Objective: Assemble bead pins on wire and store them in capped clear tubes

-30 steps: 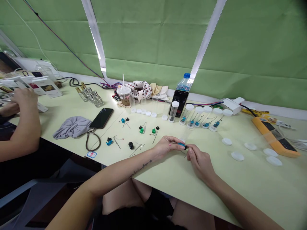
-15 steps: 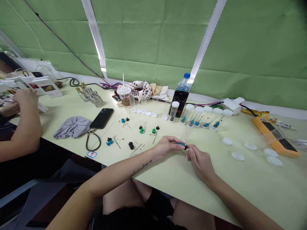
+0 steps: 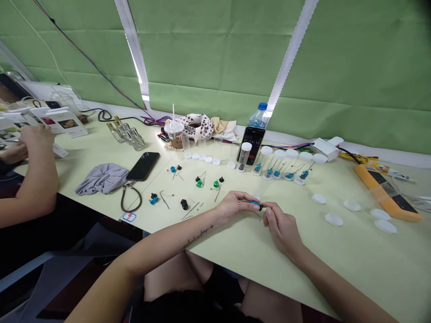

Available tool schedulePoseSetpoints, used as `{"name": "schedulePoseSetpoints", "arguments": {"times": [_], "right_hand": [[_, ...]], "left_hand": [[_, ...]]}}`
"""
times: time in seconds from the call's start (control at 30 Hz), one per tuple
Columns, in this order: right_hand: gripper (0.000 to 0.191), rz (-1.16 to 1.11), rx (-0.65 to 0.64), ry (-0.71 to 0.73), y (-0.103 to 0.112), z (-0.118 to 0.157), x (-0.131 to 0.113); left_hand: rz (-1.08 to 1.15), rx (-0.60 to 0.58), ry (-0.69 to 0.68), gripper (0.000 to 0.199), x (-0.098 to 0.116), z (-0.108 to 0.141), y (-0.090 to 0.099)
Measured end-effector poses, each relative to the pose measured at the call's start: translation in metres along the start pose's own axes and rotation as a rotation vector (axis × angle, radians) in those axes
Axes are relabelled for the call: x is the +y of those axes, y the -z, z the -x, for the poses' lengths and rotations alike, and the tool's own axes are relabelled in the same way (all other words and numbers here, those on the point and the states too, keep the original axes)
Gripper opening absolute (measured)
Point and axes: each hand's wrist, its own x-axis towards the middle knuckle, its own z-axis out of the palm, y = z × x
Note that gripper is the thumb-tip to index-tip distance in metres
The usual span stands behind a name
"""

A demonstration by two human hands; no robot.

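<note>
My left hand [image 3: 235, 205] and my right hand [image 3: 281, 229] meet over the pale green table top [image 3: 232, 242]. Between them is a small blue part with a black end [image 3: 256, 204], pinched by the fingers of both hands. A thin wire pin [image 3: 240, 198] runs from it under my left fingers. Loose blue, green and black pieces [image 3: 198, 181] and bent wire pins [image 3: 190, 211] lie to the left of my hands. A row of transparent tubes on white caps [image 3: 278, 164] stands beyond my hands, with blue-and-wire assemblies inside.
A co-worker's hand [image 3: 37, 137] works at the far left near printed cards [image 3: 67, 121]. A black phone [image 3: 143, 166], a grey cloth [image 3: 103, 178], a phone showing a timer [image 3: 251, 144], a water bottle [image 3: 259, 117], white lids [image 3: 333, 219] and a yellow multimeter [image 3: 387, 194] lie around.
My right fingers have shifted slightly up and to the right on the black end of the part. My left hand and the items on the table stay in place.
</note>
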Motion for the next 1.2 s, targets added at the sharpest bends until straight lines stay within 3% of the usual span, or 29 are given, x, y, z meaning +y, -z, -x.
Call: {"name": "schedulePoseSetpoints", "arguments": {"times": [1.2], "right_hand": [[0.028,0.014,-0.050,0.018,0.0019,-0.0019,-0.0027]], "left_hand": [[-0.043,-0.005,-0.026,0.040,-0.0014,0.0004,-0.0011]]}}
